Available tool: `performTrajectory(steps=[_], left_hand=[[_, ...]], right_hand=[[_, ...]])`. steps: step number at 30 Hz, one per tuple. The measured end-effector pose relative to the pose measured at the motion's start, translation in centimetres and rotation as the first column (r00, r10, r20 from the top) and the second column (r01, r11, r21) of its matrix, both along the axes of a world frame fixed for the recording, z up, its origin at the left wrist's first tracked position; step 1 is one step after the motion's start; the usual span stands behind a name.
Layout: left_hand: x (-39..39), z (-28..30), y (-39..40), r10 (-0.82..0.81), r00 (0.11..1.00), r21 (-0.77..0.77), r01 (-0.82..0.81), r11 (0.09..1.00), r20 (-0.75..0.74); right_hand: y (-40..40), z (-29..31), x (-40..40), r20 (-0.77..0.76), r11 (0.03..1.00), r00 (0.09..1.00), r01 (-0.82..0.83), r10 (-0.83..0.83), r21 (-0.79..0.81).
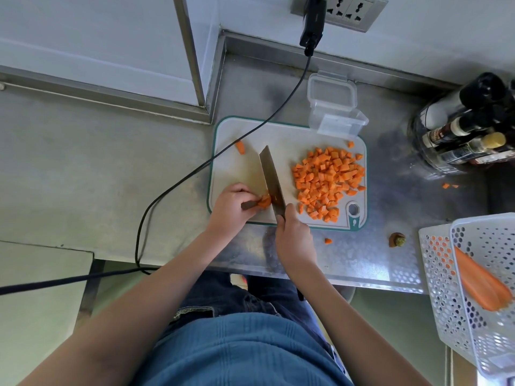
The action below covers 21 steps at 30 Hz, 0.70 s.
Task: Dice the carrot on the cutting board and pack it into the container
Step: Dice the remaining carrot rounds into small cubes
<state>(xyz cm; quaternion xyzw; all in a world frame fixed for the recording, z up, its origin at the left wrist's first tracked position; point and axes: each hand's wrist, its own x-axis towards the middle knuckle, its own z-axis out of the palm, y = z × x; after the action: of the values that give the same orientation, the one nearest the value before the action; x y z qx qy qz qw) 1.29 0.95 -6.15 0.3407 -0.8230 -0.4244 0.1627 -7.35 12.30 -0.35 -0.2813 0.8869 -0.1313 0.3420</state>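
A white cutting board with a teal rim lies on the steel counter. A pile of diced carrot covers its right half. My left hand holds down a small carrot piece at the board's near left. My right hand grips the handle of a knife, whose blade rests against that piece. One loose carrot chunk lies at the far left of the board. A clear plastic container stands empty at the board's far right corner.
A black cable crosses the board's far left corner from a wall plug. Bottles stand at the right. A white perforated basket holding carrot lengths sits near right. Stray carrot bits and a carrot top lie on the counter.
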Motion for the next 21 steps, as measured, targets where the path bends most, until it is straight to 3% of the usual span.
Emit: performTrajectory(steps=[4, 10, 21], left_hand=[[0.1, 0.1, 0.2, 0.023, 1.0, -0.004, -0.023, 1.0, -0.007], [0.1, -0.2, 0.3, 0.03, 1.0, 0.004, -0.03, 1.0, -0.006], [0.0, -0.5, 0.2, 0.009, 1.0, -0.02, -0.008, 1.0, 0.019]], right_hand=[[0.5, 0.9, -0.3, -0.028, 0.997, 0.998, 0.059, -0.06, -0.058], [0.0, 1.0, 0.3, 0.011, 0.997, 1.0, 0.024, -0.023, -0.076], [-1.1, -0.1, 0.9, -0.079, 0.989, 0.993, -0.08, 0.09, 0.123]])
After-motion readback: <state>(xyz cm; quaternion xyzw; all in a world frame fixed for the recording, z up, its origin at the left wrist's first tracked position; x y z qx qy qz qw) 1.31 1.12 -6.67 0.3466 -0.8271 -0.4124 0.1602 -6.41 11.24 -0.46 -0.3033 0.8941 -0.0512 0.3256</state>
